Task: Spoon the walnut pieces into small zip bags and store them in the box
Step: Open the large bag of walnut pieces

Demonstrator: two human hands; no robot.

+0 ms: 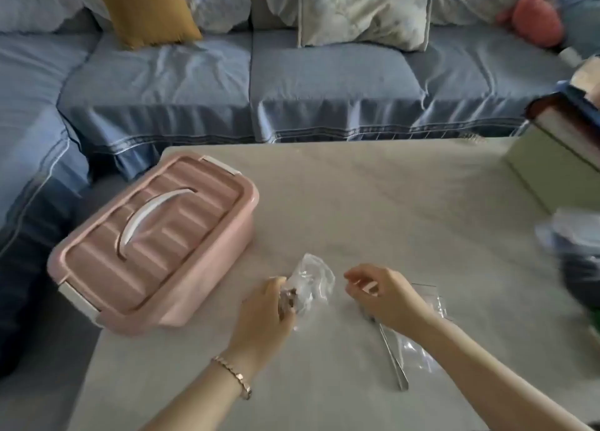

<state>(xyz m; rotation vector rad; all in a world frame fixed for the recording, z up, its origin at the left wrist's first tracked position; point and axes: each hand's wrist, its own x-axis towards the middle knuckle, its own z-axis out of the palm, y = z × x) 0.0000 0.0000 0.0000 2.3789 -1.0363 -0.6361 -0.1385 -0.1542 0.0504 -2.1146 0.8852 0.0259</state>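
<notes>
One zip bag (310,279) sits in the left hand (266,313) grip; the right hand (386,296) hangs loose beside it.

Blue sofa (324,83), yellow cushion (146,8).

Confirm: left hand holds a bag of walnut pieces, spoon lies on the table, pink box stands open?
No: the head view shows the pink box closed, lid on. The left hand does hold the bag, and the spoon lies on the table.
</notes>
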